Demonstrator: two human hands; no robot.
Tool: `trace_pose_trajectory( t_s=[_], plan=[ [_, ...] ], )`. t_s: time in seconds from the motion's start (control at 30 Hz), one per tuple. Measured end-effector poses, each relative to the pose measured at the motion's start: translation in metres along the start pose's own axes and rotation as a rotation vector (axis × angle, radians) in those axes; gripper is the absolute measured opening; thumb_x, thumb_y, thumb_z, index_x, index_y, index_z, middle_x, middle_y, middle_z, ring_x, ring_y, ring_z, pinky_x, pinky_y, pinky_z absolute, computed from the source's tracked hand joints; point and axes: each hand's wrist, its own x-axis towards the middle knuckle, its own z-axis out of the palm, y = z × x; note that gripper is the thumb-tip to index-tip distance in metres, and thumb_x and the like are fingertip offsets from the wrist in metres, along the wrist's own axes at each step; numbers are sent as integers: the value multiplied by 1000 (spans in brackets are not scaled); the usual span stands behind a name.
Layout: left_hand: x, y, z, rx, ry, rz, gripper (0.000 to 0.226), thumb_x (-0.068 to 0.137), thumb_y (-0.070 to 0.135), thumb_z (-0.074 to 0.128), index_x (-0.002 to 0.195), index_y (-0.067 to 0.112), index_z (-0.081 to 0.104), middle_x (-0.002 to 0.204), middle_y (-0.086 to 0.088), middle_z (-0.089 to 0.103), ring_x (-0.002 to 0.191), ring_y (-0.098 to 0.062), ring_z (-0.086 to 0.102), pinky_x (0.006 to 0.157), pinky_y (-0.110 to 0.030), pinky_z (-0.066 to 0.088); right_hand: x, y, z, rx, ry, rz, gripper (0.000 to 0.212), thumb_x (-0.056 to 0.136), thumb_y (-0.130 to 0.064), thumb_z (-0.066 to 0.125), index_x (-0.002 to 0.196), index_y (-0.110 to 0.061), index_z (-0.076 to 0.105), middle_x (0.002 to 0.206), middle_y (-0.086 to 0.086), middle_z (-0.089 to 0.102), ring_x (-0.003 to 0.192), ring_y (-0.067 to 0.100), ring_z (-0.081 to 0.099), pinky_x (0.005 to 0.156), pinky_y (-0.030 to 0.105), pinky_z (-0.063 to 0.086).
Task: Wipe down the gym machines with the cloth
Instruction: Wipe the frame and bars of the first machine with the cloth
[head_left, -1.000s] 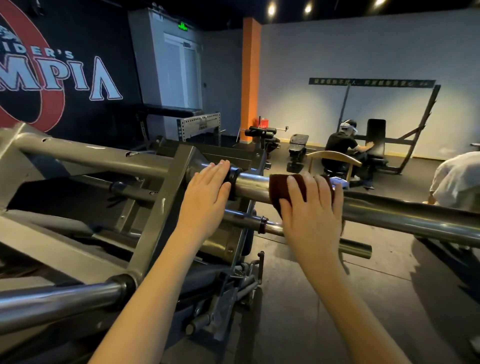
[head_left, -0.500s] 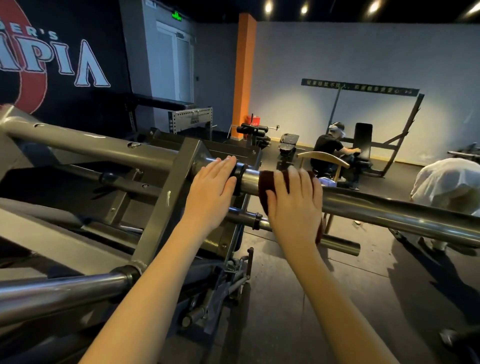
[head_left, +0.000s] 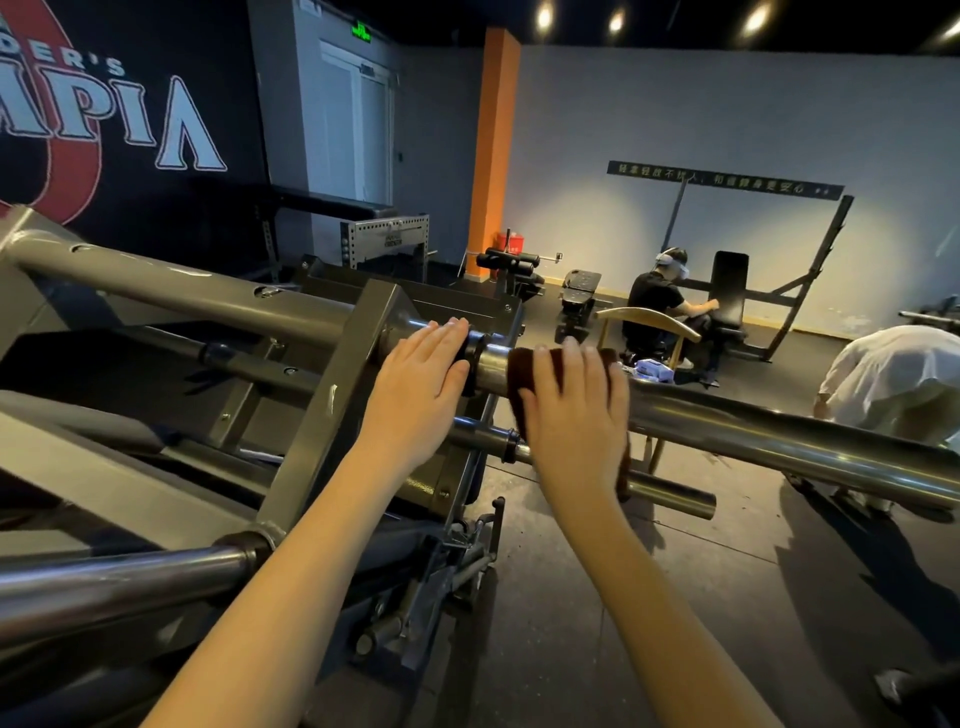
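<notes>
A thick chrome bar (head_left: 779, 436) sticks out to the right from the grey steel frame (head_left: 332, 415) of a plate-loaded machine. My right hand (head_left: 574, 415) lies over a dark brown cloth (head_left: 524, 366) wrapped on the bar, fingers draped over the top and thumb hidden. Part of the cloth hangs below the hand. Just to the left, my left hand (head_left: 415, 384) rests flat on the frame end beside the black collar (head_left: 475, 358), fingers straight.
A second shorter bar (head_left: 670, 499) runs below. Another chrome bar (head_left: 104, 587) lies at lower left. A person in black (head_left: 657, 306) sits at a bench machine at the back. A person in white (head_left: 893, 379) bends at the right. A wooden chair (head_left: 649, 319) stands behind the bar.
My right hand has slid the cloth left along the bar, closer to the collar. My left hand has stayed on the frame end.
</notes>
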Motion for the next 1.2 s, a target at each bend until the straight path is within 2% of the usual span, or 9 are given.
trace_pose_trajectory(
  t_s=[0.13, 0.3, 0.47, 0.57, 0.73, 0.9, 1.0, 1.1, 1.2],
  plan=[
    [1, -2, 1, 25, 10, 25, 47, 103, 24, 40, 149, 19, 33, 154, 2, 35, 146, -11, 21, 120, -33, 13, 24, -31, -1, 44, -58, -66, 45, 89, -35, 56, 127, -11, 57, 126, 15, 59, 117, 32, 55, 103, 46, 39],
    [0, -4, 0, 20, 2, 22, 47, 103, 23, 40, 149, 21, 33, 153, 4, 36, 146, -11, 20, 117, -29, 9, -14, 29, -8, 70, 20, -78, 63, 74, -22, 74, 133, -11, 54, 135, 16, 53, 128, 32, 40, 110, 47, 23],
    [1, -6, 0, 29, 8, 34, 47, 103, 23, 40, 149, 21, 33, 154, 4, 36, 145, -11, 21, 117, -29, 10, 2, 3, -2, 43, 47, 22, 49, 83, -30, 63, 128, -10, 56, 128, 16, 57, 122, 32, 47, 108, 46, 24],
    [2, -6, 1, 31, 22, 41, 46, 103, 24, 41, 149, 19, 34, 153, 2, 38, 145, -12, 23, 121, -35, 15, 19, -27, 1, 49, -7, -42, 45, 89, -33, 52, 128, -9, 56, 130, 15, 58, 123, 31, 52, 107, 45, 33],
    [0, -5, 2, 11, 3, 29, 47, 103, 24, 40, 149, 21, 32, 154, 3, 36, 146, -12, 20, 120, -35, 12, -10, 29, -6, 49, 23, -86, 62, 78, -22, 73, 134, -8, 50, 136, 17, 51, 129, 32, 38, 112, 47, 21],
    [0, -4, 3, 18, 9, 29, 47, 103, 25, 40, 149, 20, 33, 153, 2, 36, 146, -12, 21, 121, -37, 14, -5, 10, -3, 27, 38, 88, 55, 81, -25, 63, 132, -6, 51, 136, 20, 52, 128, 34, 37, 111, 47, 15],
    [1, -4, 4, 9, 23, 34, 46, 103, 24, 40, 149, 18, 35, 153, 1, 38, 145, -13, 23, 121, -42, 18, 16, -25, 2, 24, -18, -11, 51, 86, -31, 59, 130, -7, 54, 136, 17, 54, 127, 33, 47, 110, 46, 22],
    [0, -4, 4, -26, 31, 27, 45, 103, 22, 41, 148, 19, 36, 152, 1, 39, 145, -14, 23, 121, -42, 18, 11, -11, 0, 37, -52, -114, 57, 84, -28, 68, 135, -9, 51, 140, 16, 50, 129, 32, 45, 110, 47, 30],
    [-1, -6, 5, -32, 30, 30, 45, 103, 21, 41, 148, 20, 36, 152, 2, 39, 145, -12, 23, 121, -39, 16, -13, 29, -8, 56, -23, -43, 70, 74, -16, 77, 137, -8, 48, 143, 18, 46, 134, 33, 35, 114, 47, 15]
  ],
)
